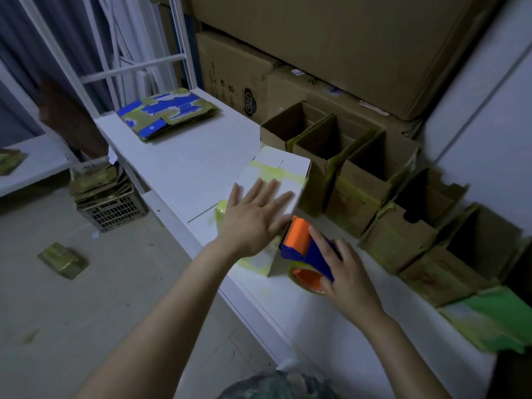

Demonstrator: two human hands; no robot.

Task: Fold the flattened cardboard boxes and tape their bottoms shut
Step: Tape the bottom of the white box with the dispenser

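One white box [269, 175] lies bottom-up on the table [184, 168], mid-scene, just left of a row of open brown boxes [359, 180]. The left hand [253, 223] presses flat on it, fingers straight and spread wide. The right hand [345, 272] curls round the tape dispenser [302, 246] at the box's near edge. Light, hollow cardboard probably slides and dents easily, so hold it down over the flaps, beside the seam.

A dark crate [115, 214] sits beside white shelving [138, 67]

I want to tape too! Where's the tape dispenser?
Head view, right of centre: the right hand holds the tape dispenser, beside the white cardboard box.
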